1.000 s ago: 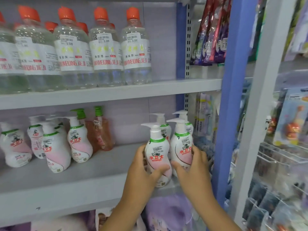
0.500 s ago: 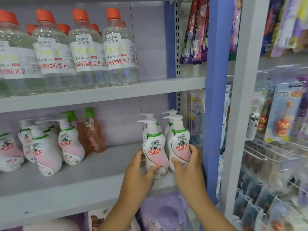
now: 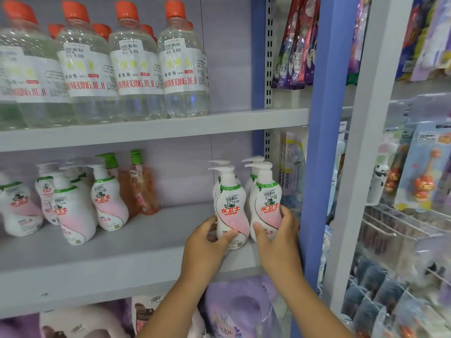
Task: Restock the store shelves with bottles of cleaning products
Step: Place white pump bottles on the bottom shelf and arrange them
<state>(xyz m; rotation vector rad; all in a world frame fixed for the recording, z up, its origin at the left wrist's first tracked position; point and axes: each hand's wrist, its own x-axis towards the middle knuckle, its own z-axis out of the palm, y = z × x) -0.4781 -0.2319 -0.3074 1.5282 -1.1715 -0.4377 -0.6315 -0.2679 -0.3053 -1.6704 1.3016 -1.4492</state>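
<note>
Right now the left hand (image 3: 207,242) grasps the left pump bottle (image 3: 230,211) low on its body, thumb across the front, while the right hand (image 3: 278,237) grasps the right pump bottle (image 3: 266,203) the same way; both bottles stand upright, just beside each other, near the right end of the middle shelf (image 3: 122,262), close to the blue post (image 3: 324,142). Two more pump bottles stand directly behind them. Further left on that shelf stands a cluster of like bottles (image 3: 73,206), and clear orange-capped bottles (image 3: 136,62) fill the shelf above.
</note>
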